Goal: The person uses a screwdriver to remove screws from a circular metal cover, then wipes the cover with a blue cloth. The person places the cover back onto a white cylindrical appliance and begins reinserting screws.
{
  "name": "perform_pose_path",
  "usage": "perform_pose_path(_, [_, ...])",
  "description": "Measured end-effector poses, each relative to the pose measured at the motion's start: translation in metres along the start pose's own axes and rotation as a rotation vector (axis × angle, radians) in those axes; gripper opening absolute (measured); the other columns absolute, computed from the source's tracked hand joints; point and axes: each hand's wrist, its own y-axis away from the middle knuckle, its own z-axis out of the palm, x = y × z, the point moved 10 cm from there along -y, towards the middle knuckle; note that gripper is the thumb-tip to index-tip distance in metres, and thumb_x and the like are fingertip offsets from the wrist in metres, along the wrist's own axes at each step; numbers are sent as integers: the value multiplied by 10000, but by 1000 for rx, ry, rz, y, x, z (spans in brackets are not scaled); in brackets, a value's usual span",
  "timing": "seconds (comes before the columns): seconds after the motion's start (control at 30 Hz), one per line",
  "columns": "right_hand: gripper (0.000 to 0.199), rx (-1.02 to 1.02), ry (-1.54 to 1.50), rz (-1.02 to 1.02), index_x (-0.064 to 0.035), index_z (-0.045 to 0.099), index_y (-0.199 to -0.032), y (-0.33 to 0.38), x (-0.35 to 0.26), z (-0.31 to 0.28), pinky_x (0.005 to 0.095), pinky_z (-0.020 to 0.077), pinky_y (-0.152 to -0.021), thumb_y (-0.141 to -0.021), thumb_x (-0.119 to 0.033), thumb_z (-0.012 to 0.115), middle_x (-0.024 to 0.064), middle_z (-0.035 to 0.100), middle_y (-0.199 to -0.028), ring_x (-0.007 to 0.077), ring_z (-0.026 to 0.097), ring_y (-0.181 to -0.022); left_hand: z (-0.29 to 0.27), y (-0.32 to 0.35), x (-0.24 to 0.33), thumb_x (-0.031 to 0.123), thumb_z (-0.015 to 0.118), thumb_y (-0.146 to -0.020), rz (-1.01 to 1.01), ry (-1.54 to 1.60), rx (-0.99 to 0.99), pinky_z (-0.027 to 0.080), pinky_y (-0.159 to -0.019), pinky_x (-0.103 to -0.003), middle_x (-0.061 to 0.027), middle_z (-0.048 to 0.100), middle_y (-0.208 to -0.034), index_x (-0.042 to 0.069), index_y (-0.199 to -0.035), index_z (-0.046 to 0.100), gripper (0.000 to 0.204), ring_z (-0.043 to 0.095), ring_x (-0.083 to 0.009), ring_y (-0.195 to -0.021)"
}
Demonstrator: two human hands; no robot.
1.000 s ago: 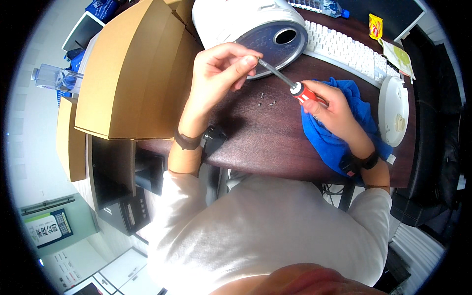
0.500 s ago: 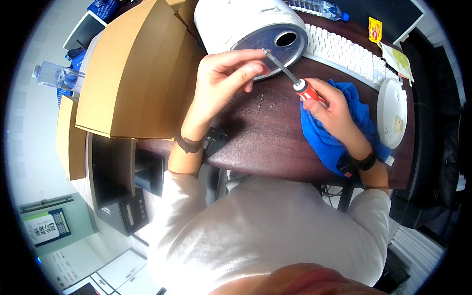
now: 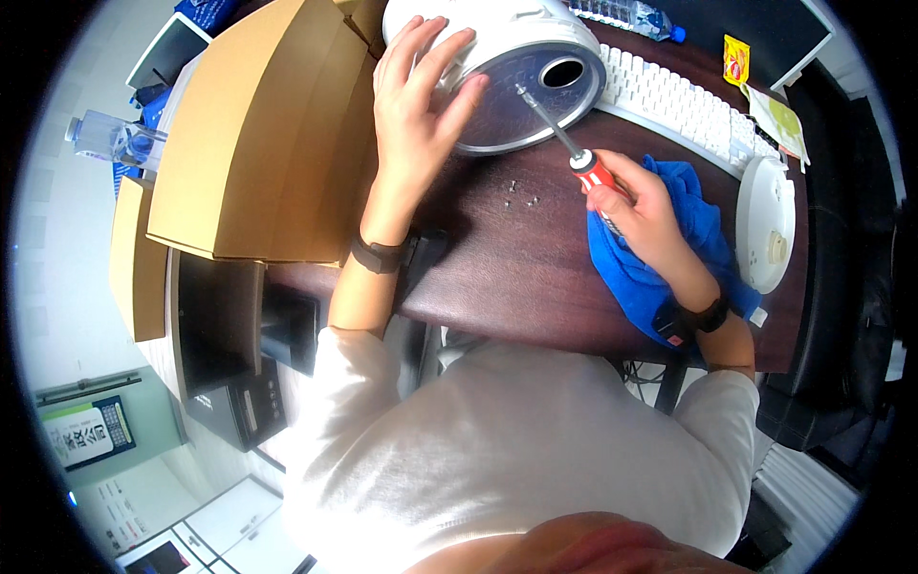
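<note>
A white rounded appliance [image 3: 512, 31] lies on its side at the far edge of my reach, its dark grey round base [image 3: 497, 110] turned toward me. My left hand [image 3: 418, 105] is against its left side, fingers spread. In my right hand [image 3: 639, 206] is a screwdriver [image 3: 595, 174] with a red handle. Its metal shaft points up and left, with the tip in front of the grey base; whether a screw sits on the tip is too small to tell. Several small screws [image 3: 512, 202] lie loose on the table below the base.
A blue cloth [image 3: 622, 263] lies under my right forearm, beside a white round cover [image 3: 763, 225]. Behind are a white keyboard [image 3: 674, 105], a plastic bottle [image 3: 626, 17] and a yellow packet [image 3: 735, 60]. At left stands an open cardboard box [image 3: 258, 143] on the dark table [image 3: 507, 287].
My left hand has left the screwdriver's tip, opened, and moved up and left to the appliance's side. The screwdriver stays in my right hand, almost in the same place.
</note>
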Motion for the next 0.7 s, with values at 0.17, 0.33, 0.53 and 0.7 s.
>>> perform_pose_path(0.17, [335, -72, -130, 197, 12, 519, -1188, 2, 21, 14, 216, 443, -670, -918, -180, 577, 13, 553, -857, 58, 518, -748, 3, 3, -4, 144, 751, -741, -46, 65, 22, 462, -919, -373, -128, 571, -1199, 79, -1104, 649, 382, 533, -287, -1149])
perform_pose_path(0.33, [352, -95, -207, 320, -16, 485, -1230, 6, 37, 23, 215, 461, -553, -940, -207, 540, 2, 548, -847, 53, 541, -674, 5, 5, -6, 137, 755, -742, -67, 79, 49, 466, -910, -360, -127, 556, -1207, 74, -1093, 650, 371, 539, -270, -1129])
perform_pose_path(0.53, [285, -161, -226, 375, -22, 494, -1178, 9, 42, 24, 212, 460, -535, -942, -181, 510, 23, 553, -811, 54, 540, -647, 5, 5, -4, 131, 748, -749, -63, 81, 65, 468, -896, -357, -132, 551, -1204, 65, -1083, 648, 354, 539, -268, -1124])
perform_pose_path(0.7, [276, -183, -292, 284, -15, 493, -1165, 8, 23, 25, 212, 460, -573, -939, -172, 502, 34, 558, -809, 55, 530, -675, 4, 5, -5, 128, 736, -758, -57, 93, 61, 464, -900, -361, -138, 553, -1201, 63, -1086, 645, 347, 541, -276, -1118])
